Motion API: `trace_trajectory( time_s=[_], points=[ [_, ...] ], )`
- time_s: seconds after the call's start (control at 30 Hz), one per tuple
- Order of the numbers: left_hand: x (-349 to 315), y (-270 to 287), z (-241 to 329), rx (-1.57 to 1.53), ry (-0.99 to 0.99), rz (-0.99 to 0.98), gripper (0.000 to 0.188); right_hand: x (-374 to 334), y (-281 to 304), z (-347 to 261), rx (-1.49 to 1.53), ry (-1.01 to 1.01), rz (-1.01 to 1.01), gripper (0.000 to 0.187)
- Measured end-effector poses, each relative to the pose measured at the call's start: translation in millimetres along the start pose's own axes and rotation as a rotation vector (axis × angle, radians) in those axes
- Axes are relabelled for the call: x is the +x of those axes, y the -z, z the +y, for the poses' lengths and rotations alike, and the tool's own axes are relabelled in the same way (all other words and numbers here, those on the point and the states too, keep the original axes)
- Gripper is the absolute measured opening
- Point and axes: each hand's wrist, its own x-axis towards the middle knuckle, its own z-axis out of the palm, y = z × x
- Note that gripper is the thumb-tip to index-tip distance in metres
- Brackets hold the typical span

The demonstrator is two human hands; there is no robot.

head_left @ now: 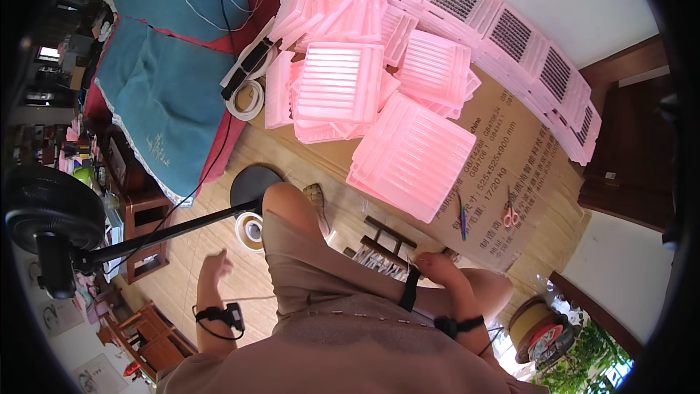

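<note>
While trays (413, 157) crowd edge (477, 252), left hand (214, 268) clear

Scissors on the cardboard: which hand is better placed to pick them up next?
Likely the right hand: it is nearer the scissors, on their side of the body. The left hand hangs over the floor, beyond the left leg.

Pink trays (414, 157): perhaps over ten. Scissors (511, 217): one pair. Hands (435, 268): two.

Trays (417, 157) on cardboard (503, 157); scissors (511, 217) to right.
</note>
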Motion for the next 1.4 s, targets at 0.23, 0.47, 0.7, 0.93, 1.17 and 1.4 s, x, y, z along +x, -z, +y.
trace_trajectory(
  time_s=[0.23,0.47,0.7,0.93,1.17,1.4],
  points=[
    [-32.9,-32.9,251.9,-0.894,-0.766,0.050,0.047,177.5,-42.0,2.0,-0.299,0.067,-0.594,0.049],
    [-111.1,-62.4,359.3,-1.236,-1.417,-0.620,0.028,105.3,-3.6,-26.7,-0.057,0.320,-0.205,0.054],
    [-195.3,-157.0,370.9,-0.968,-1.375,-0.701,0.016,-53.3,90.5,-81.1,0.379,0.373,0.090,0.032],
    [-249.3,-208.6,353.7,-0.918,-1.381,-0.599,0.013,-24.1,100.7,-77.7,-0.549,0.150,0.873,0.028],
    [-241.6,-234.0,359.7,-1.010,-1.381,-0.405,0.021,-39.3,141.6,-20.4,-0.633,0.055,1.158,0.019],
    [-207.6,-247.3,330.3,-1.060,-1.299,-0.374,0.031,-24.0,190.3,14.0,-0.523,0.044,1.109,0.018]
  ],
)
